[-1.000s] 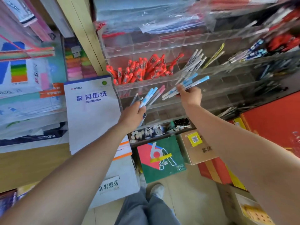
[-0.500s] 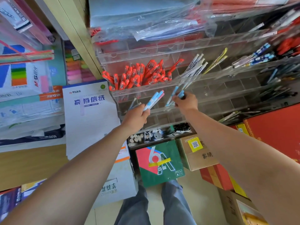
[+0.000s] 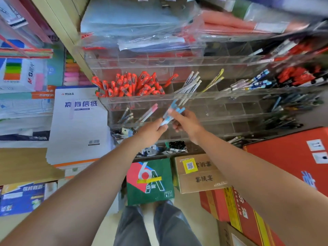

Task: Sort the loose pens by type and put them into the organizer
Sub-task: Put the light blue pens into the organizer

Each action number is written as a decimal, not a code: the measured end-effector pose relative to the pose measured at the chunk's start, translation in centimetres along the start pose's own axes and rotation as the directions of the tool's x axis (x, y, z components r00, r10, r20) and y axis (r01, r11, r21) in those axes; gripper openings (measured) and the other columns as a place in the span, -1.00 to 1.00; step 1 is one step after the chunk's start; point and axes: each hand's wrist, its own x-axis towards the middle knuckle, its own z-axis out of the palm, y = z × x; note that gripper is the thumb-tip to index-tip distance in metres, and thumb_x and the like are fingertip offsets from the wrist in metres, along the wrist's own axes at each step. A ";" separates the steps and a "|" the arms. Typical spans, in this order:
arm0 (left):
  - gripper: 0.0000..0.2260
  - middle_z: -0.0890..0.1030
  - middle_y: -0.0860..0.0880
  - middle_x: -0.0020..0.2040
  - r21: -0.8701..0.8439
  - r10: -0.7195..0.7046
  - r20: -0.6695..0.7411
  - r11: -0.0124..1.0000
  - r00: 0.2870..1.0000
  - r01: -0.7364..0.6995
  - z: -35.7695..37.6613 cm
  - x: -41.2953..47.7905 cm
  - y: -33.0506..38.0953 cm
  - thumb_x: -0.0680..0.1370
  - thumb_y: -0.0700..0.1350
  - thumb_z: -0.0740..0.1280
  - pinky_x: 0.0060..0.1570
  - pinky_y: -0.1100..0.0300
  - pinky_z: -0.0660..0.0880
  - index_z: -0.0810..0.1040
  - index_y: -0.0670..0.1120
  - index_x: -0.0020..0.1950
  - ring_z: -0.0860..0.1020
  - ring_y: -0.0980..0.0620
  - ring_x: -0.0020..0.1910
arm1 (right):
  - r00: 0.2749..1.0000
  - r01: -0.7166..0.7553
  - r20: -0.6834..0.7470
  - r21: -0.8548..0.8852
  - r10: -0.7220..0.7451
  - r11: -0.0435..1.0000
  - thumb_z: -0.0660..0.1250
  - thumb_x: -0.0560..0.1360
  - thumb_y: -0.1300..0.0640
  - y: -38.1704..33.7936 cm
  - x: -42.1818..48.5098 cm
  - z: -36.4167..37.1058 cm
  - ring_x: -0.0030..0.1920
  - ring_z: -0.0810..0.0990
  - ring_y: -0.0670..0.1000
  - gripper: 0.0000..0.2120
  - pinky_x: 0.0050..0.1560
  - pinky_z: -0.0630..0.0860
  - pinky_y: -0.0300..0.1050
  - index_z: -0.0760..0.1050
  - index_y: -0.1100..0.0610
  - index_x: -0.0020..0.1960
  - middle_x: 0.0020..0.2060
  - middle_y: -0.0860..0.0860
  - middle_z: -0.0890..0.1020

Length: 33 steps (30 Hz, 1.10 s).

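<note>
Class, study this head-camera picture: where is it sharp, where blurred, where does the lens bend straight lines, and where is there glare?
Head view: red pens fairly sharp; blue pens held by left hand and right hand smeared by motion; top right corner heavily blurred; organizer edges bow from the wide lens, its clear plastic shows pale glare; lighting bright, even.

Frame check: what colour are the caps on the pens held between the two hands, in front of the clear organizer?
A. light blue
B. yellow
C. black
A: the pens gripped where the left hand and right hand meet show light blue caps.
</note>
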 end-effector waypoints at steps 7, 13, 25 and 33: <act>-0.70 0.43 -0.18 0.25 0.354 0.016 -0.082 0.935 0.997 0.014 0.1 0.0 1.5 0.63 0.01 0.17 0.02 0.06 0.45 0.37 -0.13 0.27 0.49 -0.08 0.10 | 0.992 0.049 -0.115 -0.038 -0.053 0.998 0.35 0.53 0.16 -0.9 1.0 -2.4 -0.37 0.55 -0.06 -0.88 -0.32 0.57 -0.26 0.55 0.23 -0.07 -0.31 0.07 0.60; -0.46 0.10 -0.14 0.56 0.551 -0.037 -0.029 0.833 0.999 0.047 -0.5 0.4 0.0 0.63 0.01 0.15 0.47 -0.01 0.15 0.09 -0.18 0.53 0.11 -0.11 0.52 | 0.943 0.148 -0.277 -0.145 -0.184 0.978 0.40 0.50 0.18 -1.9 2.5 -3.0 -0.49 0.57 -0.09 -0.92 -0.31 0.60 -0.18 0.59 0.20 -0.09 -0.37 0.05 0.62; -0.40 -0.16 -0.09 0.58 0.581 -0.071 0.010 0.812 0.997 0.052 0.4 0.3 -1.7 0.64 -0.01 0.13 0.51 0.02 -0.01 -0.08 -0.14 0.58 -0.05 -0.04 0.56 | 0.925 0.156 -0.258 -0.413 -0.280 0.897 0.45 0.43 0.28 1.0 4.5 0.0 -0.23 0.61 0.04 -0.74 -0.25 0.60 -0.21 0.40 0.13 0.00 -0.20 0.02 0.54; -0.55 0.21 -0.12 0.52 0.494 0.007 -0.122 0.868 0.993 0.054 0.1 -0.8 -1.4 0.62 -0.07 0.17 0.43 0.03 0.23 0.24 -0.07 0.51 0.24 -0.10 0.47 | 0.913 0.145 -0.248 -0.544 -0.324 0.826 0.43 0.46 0.18 1.3 2.7 -0.4 -0.28 0.44 -0.13 -0.70 -0.24 0.39 -0.24 0.36 0.15 0.09 -0.22 -0.07 0.46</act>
